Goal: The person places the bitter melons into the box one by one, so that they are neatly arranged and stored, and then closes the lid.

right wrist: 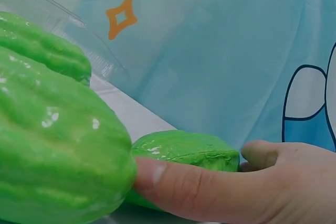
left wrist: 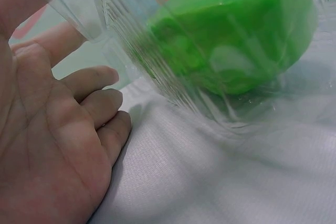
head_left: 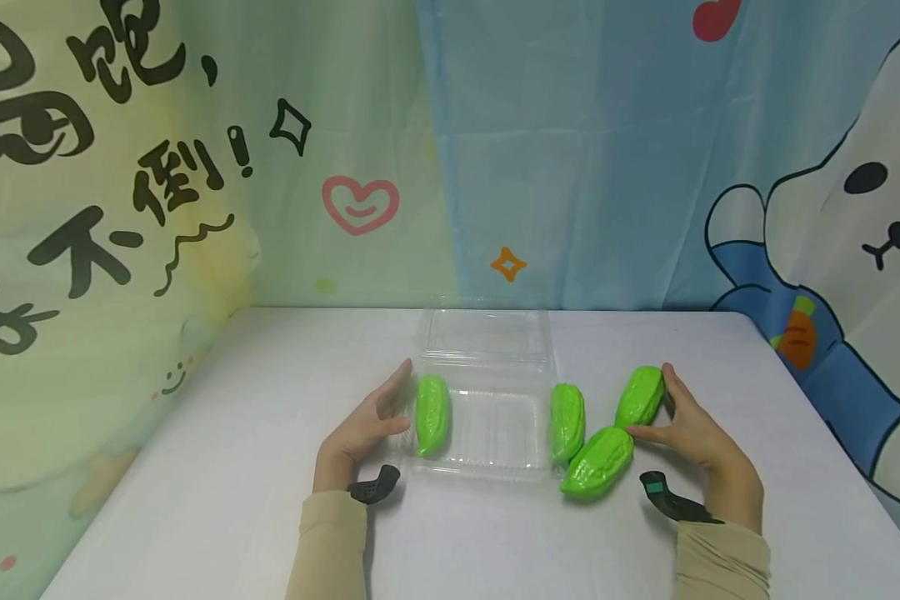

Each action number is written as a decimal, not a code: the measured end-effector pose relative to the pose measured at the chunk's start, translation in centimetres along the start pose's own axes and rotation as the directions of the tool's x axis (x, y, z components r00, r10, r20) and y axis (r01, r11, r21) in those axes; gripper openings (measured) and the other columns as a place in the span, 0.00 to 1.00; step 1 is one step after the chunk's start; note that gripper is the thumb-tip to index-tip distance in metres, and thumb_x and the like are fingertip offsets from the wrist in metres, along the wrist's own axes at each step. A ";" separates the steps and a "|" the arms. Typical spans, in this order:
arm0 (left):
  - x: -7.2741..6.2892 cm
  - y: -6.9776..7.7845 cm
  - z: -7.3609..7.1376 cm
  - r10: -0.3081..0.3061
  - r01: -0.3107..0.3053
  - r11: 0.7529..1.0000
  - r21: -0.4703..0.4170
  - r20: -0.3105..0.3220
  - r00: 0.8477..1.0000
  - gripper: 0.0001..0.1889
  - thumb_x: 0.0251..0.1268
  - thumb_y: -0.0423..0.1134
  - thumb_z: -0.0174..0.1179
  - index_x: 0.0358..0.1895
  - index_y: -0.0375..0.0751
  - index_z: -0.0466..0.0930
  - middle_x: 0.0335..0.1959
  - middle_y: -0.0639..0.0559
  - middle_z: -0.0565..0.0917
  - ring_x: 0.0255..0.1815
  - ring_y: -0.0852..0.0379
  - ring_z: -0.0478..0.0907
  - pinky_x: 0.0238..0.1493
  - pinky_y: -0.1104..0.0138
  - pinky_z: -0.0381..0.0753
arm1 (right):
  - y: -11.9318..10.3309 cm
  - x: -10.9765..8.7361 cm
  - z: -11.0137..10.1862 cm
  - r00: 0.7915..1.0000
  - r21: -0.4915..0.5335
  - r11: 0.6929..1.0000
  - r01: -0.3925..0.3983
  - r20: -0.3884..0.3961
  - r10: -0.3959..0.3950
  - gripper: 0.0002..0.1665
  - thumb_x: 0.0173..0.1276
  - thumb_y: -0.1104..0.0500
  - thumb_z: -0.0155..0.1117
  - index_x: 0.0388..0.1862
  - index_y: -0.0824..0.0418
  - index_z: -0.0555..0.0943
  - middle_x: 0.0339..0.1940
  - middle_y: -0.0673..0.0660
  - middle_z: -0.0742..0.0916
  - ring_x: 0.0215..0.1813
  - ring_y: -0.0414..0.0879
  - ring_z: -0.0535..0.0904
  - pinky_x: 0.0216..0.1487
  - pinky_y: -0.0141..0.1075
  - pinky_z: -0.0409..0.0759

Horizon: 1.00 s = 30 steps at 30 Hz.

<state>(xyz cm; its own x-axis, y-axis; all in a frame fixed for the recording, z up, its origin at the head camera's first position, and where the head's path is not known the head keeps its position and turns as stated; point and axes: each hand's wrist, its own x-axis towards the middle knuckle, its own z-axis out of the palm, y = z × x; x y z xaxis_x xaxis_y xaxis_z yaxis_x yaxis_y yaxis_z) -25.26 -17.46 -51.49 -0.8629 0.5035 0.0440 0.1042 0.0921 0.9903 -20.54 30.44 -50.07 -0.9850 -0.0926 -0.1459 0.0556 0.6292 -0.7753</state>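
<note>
A clear plastic box (head_left: 495,429) lies with its lid (head_left: 487,333) folded back. Inside, along its left wall, is a glossy green ridged gourd (head_left: 432,415). My left hand (head_left: 367,421) rests at the box's left side, thumb and fingers apart; the left wrist view shows loosely bent fingers (left wrist: 100,85) beside the plastic wall. My right hand (head_left: 693,429) holds a second gourd (head_left: 640,396) between thumb and fingers, right of the box. The thumb (right wrist: 194,187) covers part of it in the right wrist view and touches a nearer gourd (head_left: 598,462).
Another gourd (head_left: 567,423) stands against the box's right edge, touching the nearer one. All lie on a white-covered table (head_left: 232,467). A printed curtain (head_left: 570,150) hangs behind the table. Dark wrist devices (head_left: 375,485) are worn on both arms.
</note>
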 end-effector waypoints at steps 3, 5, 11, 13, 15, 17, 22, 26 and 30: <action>-0.1 0.0 0.0 -0.002 0.002 1.000 0.000 0.000 1.000 0.53 0.49 0.45 0.72 0.76 0.51 0.46 0.78 0.60 0.46 0.79 0.58 0.38 0.78 0.60 0.37 | 0.1 0.1 0.1 1.000 -0.005 1.000 0.009 -0.003 -0.009 0.79 0.50 0.45 0.76 0.74 0.61 0.23 0.75 0.69 0.33 0.75 0.68 0.27 0.71 0.67 0.35; -0.1 0.1 0.0 -0.004 0.004 1.000 0.003 0.002 1.000 0.53 0.49 0.45 0.72 0.76 0.51 0.46 0.78 0.61 0.46 0.79 0.58 0.38 0.78 0.60 0.38 | 0.1 0.2 0.1 1.000 -0.006 1.000 0.011 -0.003 -0.011 0.78 0.50 0.45 0.76 0.74 0.61 0.23 0.75 0.69 0.33 0.75 0.68 0.27 0.71 0.67 0.34; -0.1 0.2 0.0 0.015 -0.015 1.000 0.024 0.012 1.000 0.54 0.49 0.44 0.72 0.76 0.49 0.45 0.78 0.59 0.46 0.79 0.58 0.38 0.78 0.60 0.38 | -0.1 0.2 0.1 1.000 -0.015 1.000 0.011 -0.007 -0.011 0.78 0.49 0.45 0.76 0.74 0.63 0.24 0.75 0.69 0.34 0.75 0.68 0.27 0.71 0.67 0.35; -0.1 0.2 -0.1 0.018 -0.019 1.000 0.025 0.015 1.000 0.54 0.49 0.43 0.72 0.76 0.48 0.44 0.78 0.58 0.45 0.79 0.57 0.37 0.78 0.60 0.38 | -0.2 0.2 0.1 1.000 -0.016 1.000 0.012 -0.009 -0.012 0.79 0.49 0.45 0.76 0.74 0.63 0.25 0.75 0.70 0.34 0.75 0.68 0.28 0.71 0.67 0.35; -0.1 0.1 -0.1 0.016 -0.016 0.999 0.029 0.016 1.000 0.54 0.50 0.41 0.72 0.76 0.47 0.43 0.78 0.57 0.44 0.79 0.56 0.37 0.78 0.60 0.38 | -0.2 0.1 0.1 1.000 -0.016 1.000 0.010 -0.009 -0.010 0.79 0.49 0.45 0.76 0.74 0.63 0.25 0.75 0.70 0.35 0.75 0.68 0.28 0.71 0.67 0.35; 0.0 0.1 -0.2 0.005 -0.006 1.000 0.028 0.015 1.000 0.54 0.50 0.38 0.71 0.76 0.45 0.42 0.78 0.55 0.43 0.79 0.55 0.36 0.78 0.60 0.37 | -0.3 0.1 0.1 1.000 -0.016 1.000 0.008 -0.007 -0.008 0.79 0.49 0.45 0.77 0.74 0.64 0.25 0.75 0.71 0.35 0.75 0.68 0.29 0.71 0.67 0.36; -0.1 0.5 0.0 0.005 -0.006 1.000 0.025 0.015 1.000 0.53 0.50 0.40 0.71 0.76 0.45 0.43 0.78 0.56 0.44 0.79 0.56 0.37 0.78 0.61 0.38 | -0.3 0.1 0.0 1.000 -0.028 1.000 -0.005 -0.009 0.005 0.79 0.48 0.44 0.77 0.75 0.64 0.26 0.75 0.72 0.37 0.75 0.70 0.31 0.71 0.67 0.38; -0.2 0.7 0.1 0.002 -0.003 1.000 0.025 0.015 1.000 0.53 0.51 0.40 0.71 0.76 0.46 0.43 0.78 0.57 0.45 0.79 0.57 0.37 0.77 0.62 0.38 | -0.5 0.1 0.0 1.000 -0.040 0.999 -0.015 -0.013 0.015 0.79 0.47 0.43 0.77 0.75 0.64 0.27 0.75 0.74 0.38 0.75 0.71 0.32 0.70 0.68 0.39; 0.0 0.4 -0.1 -0.008 0.008 1.000 0.017 0.018 1.000 0.53 0.51 0.37 0.70 0.76 0.42 0.42 0.79 0.54 0.43 0.79 0.55 0.36 0.77 0.61 0.38 | -0.5 0.2 0.0 1.000 -0.052 0.999 -0.016 -0.019 0.015 0.79 0.47 0.43 0.77 0.75 0.65 0.28 0.75 0.74 0.39 0.75 0.72 0.34 0.70 0.68 0.41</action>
<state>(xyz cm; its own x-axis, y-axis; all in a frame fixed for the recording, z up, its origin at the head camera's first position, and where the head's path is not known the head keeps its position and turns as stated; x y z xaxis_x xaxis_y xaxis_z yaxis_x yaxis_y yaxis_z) -25.27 -17.51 -51.11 -0.8544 0.5185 0.0335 0.1056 0.1103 0.9883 -20.74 30.12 -49.74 -0.9869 -0.0688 -0.1458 0.0625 0.6701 -0.7396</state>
